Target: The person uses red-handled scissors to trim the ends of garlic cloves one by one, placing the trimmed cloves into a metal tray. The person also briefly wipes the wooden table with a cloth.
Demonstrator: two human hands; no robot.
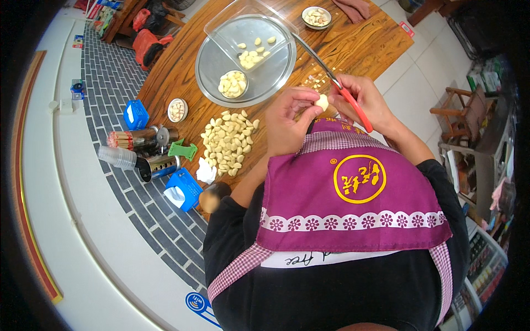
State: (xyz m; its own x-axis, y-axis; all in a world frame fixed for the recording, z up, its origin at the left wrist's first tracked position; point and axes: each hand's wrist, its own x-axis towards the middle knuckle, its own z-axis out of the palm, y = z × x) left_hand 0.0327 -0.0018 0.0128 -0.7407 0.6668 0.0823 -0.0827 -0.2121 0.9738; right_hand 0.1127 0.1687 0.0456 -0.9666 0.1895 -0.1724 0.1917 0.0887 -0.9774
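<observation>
Between the thumb and fingers of my left hand (292, 118) is a peeled garlic clove (322, 103). My right hand (362, 99), close beside the clove, holds a pair of red-handled scissors (350, 103), whose blades point away over the table. Small trimmings (316, 80) lie just beyond my hands. A heap of garlic cloves (227, 142) sits on the wooden table to the left. On the round metal tray (203, 78) stand a bowl of cloves (232, 84) and a clear plastic container (271, 10) with loose cloves in it.
Small bowls of cloves stand at the far edge (316, 18) and at the left (177, 110). Along the left side are tissue boxes (184, 188), a green plastic holder (183, 149), metal canisters (163, 166) and stacked clear cups (117, 157). A brown cloth (352, 9) lies at the far edge.
</observation>
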